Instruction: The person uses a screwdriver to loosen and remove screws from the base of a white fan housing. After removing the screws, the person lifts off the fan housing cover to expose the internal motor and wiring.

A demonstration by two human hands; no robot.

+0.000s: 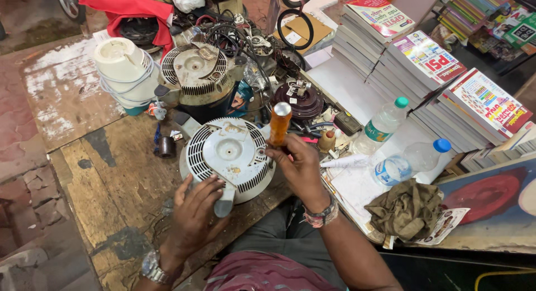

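Fingers of the right hand (296, 167) are wrapped tight around the orange-handled screwdriver (279, 125), held upright with its tip down at the right rim of the round white vented housing (226, 156). The left hand (196, 210) lies with curled fingers on the near edge of that housing, pinning its grey spout rather than gripping it. The housing sits at the near edge of the worn wooden bench (120, 173), partly overhanging toward the person's lap. To drive the tool well, it seems wise to keep the shaft straight over the fastener and press the housing flat so it cannot tip off that edge. Left of the housing the bench is bare; behind it stands a second vented motor unit (195, 73), and to its right plastic bottles (382, 126) and stacked books (424, 62) crowd close.
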